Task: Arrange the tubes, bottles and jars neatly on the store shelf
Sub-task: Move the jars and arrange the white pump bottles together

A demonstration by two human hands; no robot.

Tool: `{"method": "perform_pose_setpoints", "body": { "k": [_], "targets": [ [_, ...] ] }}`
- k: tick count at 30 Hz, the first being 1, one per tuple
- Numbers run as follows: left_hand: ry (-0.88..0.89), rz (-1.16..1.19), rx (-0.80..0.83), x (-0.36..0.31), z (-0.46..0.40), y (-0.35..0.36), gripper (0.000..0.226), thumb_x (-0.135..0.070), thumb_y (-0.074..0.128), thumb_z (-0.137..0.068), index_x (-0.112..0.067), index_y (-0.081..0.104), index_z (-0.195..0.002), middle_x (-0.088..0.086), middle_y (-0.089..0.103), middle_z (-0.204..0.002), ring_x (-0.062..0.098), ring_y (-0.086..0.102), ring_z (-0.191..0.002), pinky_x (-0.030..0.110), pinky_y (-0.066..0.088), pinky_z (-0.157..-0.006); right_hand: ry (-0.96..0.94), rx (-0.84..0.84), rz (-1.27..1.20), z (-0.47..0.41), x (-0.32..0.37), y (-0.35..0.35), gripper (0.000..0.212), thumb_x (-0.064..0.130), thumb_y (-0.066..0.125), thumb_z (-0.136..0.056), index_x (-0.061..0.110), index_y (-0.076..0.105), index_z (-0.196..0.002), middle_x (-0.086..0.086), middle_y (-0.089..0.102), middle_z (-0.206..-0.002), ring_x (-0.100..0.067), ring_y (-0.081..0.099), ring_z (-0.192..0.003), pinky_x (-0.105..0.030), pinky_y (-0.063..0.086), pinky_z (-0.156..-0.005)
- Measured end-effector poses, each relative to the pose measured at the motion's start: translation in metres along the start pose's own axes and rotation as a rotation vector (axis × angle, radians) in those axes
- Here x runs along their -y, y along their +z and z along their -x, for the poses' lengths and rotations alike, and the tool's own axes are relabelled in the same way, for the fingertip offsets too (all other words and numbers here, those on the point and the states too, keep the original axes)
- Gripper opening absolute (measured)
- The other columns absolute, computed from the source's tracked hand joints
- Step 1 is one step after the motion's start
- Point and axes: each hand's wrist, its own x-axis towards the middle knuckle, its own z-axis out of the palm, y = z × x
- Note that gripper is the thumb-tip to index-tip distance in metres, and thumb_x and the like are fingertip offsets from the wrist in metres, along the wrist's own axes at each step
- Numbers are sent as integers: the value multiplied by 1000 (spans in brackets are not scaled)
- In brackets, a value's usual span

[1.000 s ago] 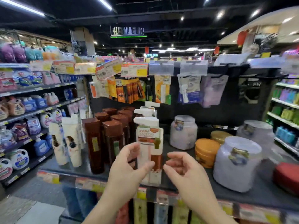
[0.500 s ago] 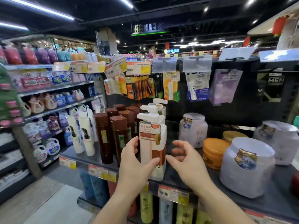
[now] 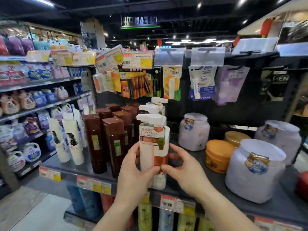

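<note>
Front pump bottle upright at shelf front edge, first in a row of like bottles running back, long axis vertical. Directly ahead, between both hands, each about equally near. Left hand grasping its left side, thumb across the front; right hand curled round the right side, thumb meeting at the front. Brown bottles just beside on the left, orange jar and pale jars to the right. A second ago, fingers apart and short of the bottle; now closed on it.
</note>
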Motion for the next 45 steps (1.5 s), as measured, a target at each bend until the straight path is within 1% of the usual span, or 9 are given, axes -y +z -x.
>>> {"method": "perform_pose_setpoints", "body": {
  "k": [8,14,18,24,31,34,37,41,45],
  "targets": [
    [-9,-43,-17,3,-11,9,78,-23,83,-73,-54,36,-127,-38,49,-114,-17,48,-104,10,40,-79,-14,62,-12,-14,-4,-7,72,34,72,-81,43,35,-141,32,51,-97,8,55,-94,-13,45,-75],
    [-12,-62,-35,1,-17,20,74,-28,84,-71,-65,36,-112,-40,48,-114,-19,46,-103,12,39,-83,-15,102,-10,-22,-12,-15,74,33,72,-81,46,32,-142,30,52,-96,-1,63,-94,-21,53,-81],
    [-2,-62,-55,1,-13,26,82,-28,89,-63,-63,35,-114,-38,48,-118,-20,45,-108,11,39,-86,-3,147,-37,-27,-16,-19,69,26,69,-85,46,33,-141,23,54,-111,-1,68,-86,-23,56,-81],
    [-20,-145,-129,-2,-16,41,94,-42,89,-54,-53,31,-127,-27,51,-123,-2,50,-117,33,47,-100,4,159,-42,-30,-22,-22,67,17,64,-88,46,34,-141,17,55,-124,-7,62,-104,-26,55,-87],
    [-31,-201,-151,6,-17,27,96,-40,87,-57,-46,29,-134,-26,49,-123,3,50,-119,35,46,-101,-29,231,-63,-27,-15,-12,69,13,58,-91,47,27,-144,21,47,-125,-7,60,-110,-24,52,-92],
    [-23,-197,-150,6,-16,25,93,-37,87,-59,-51,29,-129,-35,46,-116,1,50,-117,29,44,-97,-34,239,-111,-25,-19,-8,69,10,57,-92,46,29,-143,15,50,-130,-8,62,-103,-18,52,-88],
    [-18,-194,-156,4,-15,27,92,-39,89,-55,-58,30,-122,-33,48,-119,-2,50,-116,26,42,-95,-27,249,-119,-30,-22,-9,68,10,58,-91,46,31,-142,12,53,-130,-3,62,-89,-17,53,-85],
    [-40,-241,-198,2,-15,31,101,-47,87,-55,-43,27,-137,-23,46,-128,4,48,-120,31,43,-98,-22,229,-88,-34,-25,-13,63,12,59,-91,43,37,-141,14,57,-122,-3,67,-92,-19,54,-82],
    [-46,-235,-176,2,-14,34,100,-49,84,-56,-44,25,-136,-25,45,-125,3,48,-118,29,42,-95,-15,111,-95,-42,-26,-23,51,15,61,-91,36,45,-134,16,58,-116,-1,64,-91,-17,52,-70]
  ]
}}
